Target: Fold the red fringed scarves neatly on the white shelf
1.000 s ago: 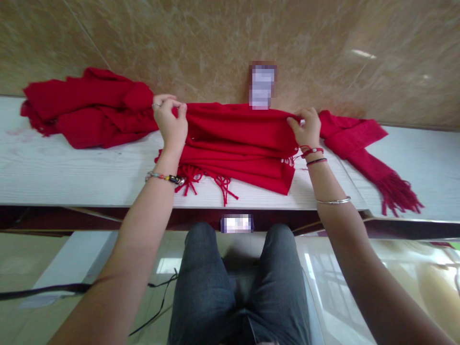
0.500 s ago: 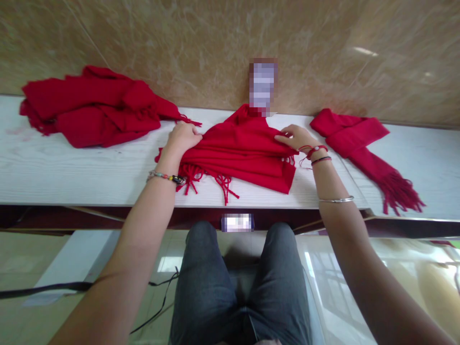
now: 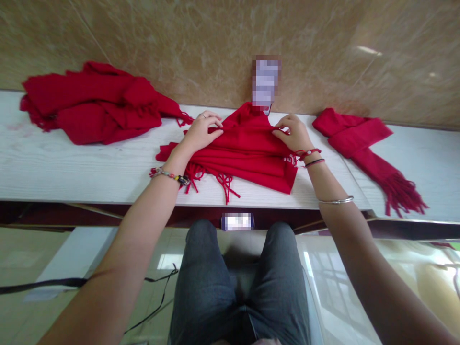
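Note:
A red fringed scarf [image 3: 244, 153] lies folded in layers on the white tabletop [image 3: 72, 172], right in front of me. My left hand [image 3: 199, 134] rests on its upper left part, fingers pinching a fold of cloth. My right hand [image 3: 295, 134] grips the cloth on the upper right in the same way. The two hands are about a hand's width apart, with a raised peak of fabric between them. Tassels hang off the scarf's near left edge.
A heap of red scarves [image 3: 89, 108] lies at the back left of the table. Another red scarf [image 3: 362, 143] with a fringe trails off to the right. A marbled brown wall [image 3: 179, 48] rises behind. My knees and a black cable [image 3: 154, 278] are below the table edge.
The hands lowered the stretched scarf onto the folded pile, then moved inward toward each other along its top fold. The left heap and right scarf stayed put.

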`<state>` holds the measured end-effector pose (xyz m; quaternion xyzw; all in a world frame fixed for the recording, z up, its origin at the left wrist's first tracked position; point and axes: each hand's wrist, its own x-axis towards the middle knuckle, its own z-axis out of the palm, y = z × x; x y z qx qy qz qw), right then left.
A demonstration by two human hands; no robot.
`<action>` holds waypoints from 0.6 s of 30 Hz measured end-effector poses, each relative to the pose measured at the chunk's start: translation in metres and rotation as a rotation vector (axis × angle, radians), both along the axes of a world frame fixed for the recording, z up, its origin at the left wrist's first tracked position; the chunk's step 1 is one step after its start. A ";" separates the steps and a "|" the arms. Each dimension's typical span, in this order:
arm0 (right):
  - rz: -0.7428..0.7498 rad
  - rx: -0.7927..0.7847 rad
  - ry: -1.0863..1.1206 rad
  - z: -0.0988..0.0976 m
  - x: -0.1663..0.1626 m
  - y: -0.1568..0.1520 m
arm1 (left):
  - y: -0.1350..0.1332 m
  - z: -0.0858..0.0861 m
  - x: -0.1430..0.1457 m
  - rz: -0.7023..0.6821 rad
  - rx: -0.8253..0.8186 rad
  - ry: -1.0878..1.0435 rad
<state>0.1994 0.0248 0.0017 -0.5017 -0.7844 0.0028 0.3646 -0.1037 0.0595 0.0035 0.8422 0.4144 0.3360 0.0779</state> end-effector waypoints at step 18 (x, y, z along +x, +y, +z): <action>-0.108 0.034 0.024 0.005 0.008 -0.002 | -0.001 0.007 -0.008 0.152 0.010 -0.020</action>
